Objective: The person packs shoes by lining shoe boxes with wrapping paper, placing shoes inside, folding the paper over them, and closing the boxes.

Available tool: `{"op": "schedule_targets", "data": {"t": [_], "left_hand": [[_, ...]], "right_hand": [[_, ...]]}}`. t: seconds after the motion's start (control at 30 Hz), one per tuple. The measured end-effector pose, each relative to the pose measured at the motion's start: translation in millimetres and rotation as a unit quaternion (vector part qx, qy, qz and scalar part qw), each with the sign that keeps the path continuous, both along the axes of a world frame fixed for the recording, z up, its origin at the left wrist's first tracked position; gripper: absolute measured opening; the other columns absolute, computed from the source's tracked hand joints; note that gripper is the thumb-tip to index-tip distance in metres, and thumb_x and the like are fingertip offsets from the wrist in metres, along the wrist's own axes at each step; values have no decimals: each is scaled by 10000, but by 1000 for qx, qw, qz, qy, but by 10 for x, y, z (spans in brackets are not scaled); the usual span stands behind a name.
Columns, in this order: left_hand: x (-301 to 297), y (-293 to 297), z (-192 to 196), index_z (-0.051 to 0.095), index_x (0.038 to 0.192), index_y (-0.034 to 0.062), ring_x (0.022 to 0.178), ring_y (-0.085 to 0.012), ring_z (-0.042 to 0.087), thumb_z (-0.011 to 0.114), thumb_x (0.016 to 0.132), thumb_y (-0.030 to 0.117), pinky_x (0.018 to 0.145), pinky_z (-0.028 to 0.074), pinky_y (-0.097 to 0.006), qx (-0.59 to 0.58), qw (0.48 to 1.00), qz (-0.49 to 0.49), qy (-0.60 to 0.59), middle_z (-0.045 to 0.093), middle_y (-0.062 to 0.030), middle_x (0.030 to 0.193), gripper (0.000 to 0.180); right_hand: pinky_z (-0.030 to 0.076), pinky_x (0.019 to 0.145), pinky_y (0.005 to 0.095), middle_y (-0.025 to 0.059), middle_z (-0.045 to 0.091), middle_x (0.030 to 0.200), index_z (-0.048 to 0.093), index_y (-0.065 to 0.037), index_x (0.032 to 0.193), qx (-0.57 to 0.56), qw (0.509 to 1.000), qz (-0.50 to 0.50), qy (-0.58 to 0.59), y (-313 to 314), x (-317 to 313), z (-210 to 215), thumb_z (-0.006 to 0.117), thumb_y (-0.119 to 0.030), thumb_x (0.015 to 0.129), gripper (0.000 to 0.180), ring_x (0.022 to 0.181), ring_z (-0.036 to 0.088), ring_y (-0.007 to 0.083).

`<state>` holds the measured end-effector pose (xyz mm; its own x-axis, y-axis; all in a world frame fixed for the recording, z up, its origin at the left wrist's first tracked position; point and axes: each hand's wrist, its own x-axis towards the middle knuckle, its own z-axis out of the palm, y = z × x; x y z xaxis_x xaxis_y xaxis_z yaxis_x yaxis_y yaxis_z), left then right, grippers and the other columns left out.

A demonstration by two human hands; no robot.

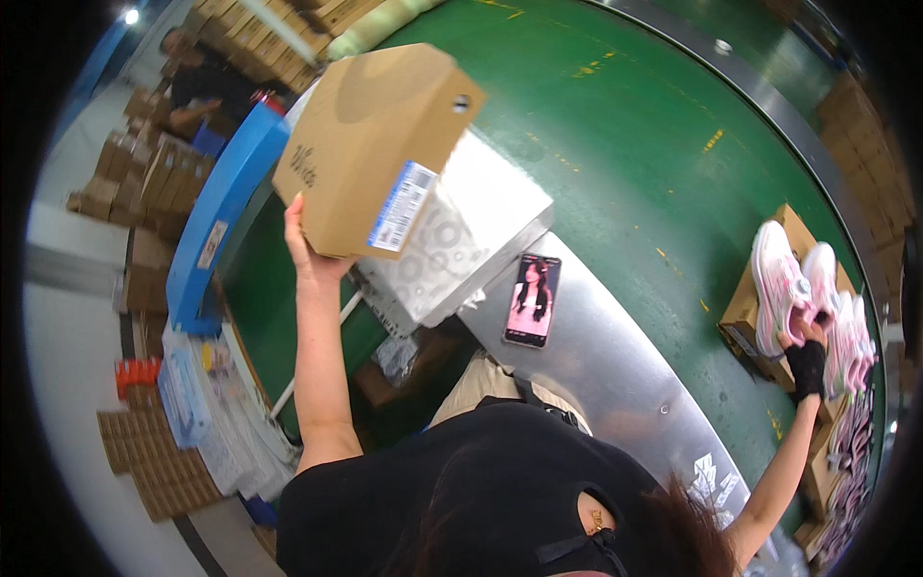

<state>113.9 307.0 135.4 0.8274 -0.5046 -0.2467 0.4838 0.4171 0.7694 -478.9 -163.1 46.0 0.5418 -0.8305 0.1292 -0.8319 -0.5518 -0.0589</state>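
Cardboard box (370,144): I am holding this closed brown box up at arm's length, above the counter's left end, tilted so its labelled end faces down toward me; it is clear of everything beneath it.
Left hand (300,240): I am gripping the box by its lower left corner, fingers wrapped behind the cardboard, arm stretched up so the box stays off the counter.
White block (461,240): directly under the box, a pale patterned block is sitting at the head of the counter.
Phone (532,300): lying flat on the counter just right of that block, screen lit and facing up, probably parked where I can glance at it.
Counter (615,375): a long metal surface running from under the box toward the lower right.
Right hand (806,361): well right of the box, in a black fingerless glove, I am clutching a pink and white sneaker (777,284) by its heel end, over an open carton (745,313).
Green belt (615,135): curving behind the box.
Person (197,82): working among stacked cartons, far left of the box.
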Motion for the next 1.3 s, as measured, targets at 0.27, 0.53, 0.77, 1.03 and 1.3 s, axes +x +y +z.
{"op": "schedule_targets", "data": {"t": [0.27,0.53,0.77,1.03,1.3], "left_hand": [[77,1418,-236,-17,1381,152,1274,-417,134,575,643,639,948,129,-638,26,918,350,187,92,-161,1406,1064],[-754,-157,-811,448,1169,-16,929,-232,542,478,842,224,775,443,-315,239,946,-28,-219,529,-137,1062,406],[-2372,-1619,-1311,456,1170,0,1180,-390,349,607,781,330,968,298,-435,108,640,-371,-664,302,-271,1298,532],[-3148,-2134,-1270,531,1088,32,971,-299,513,456,845,369,853,314,-470,37,422,-594,-684,569,-150,1005,422],[-2962,-2430,-1379,290,1267,-65,1221,-405,282,549,823,268,1007,229,-434,83,505,-557,-654,296,-286,1301,612]], "right_hand": [[432,766,359,143,598,886,596,-10,889,-98,990,52,-90,743,559,548,724,-274,678,362,845,562,294],[465,609,381,132,565,868,513,-30,682,-16,953,289,-94,2294,1011,739,751,-343,545,416,755,542,304],[465,643,389,138,568,917,580,-66,692,129,927,349,-53,2844,842,264,699,-431,582,399,811,552,307],[399,768,452,164,546,1023,566,-73,896,67,988,18,-136,1387,775,-12,518,-194,747,197,954,510,309],[173,886,696,233,274,1352,381,-48,1259,-27,987,-149,-47,573,1375,-1033,355,-205,838,450,1266,238,379]]}}
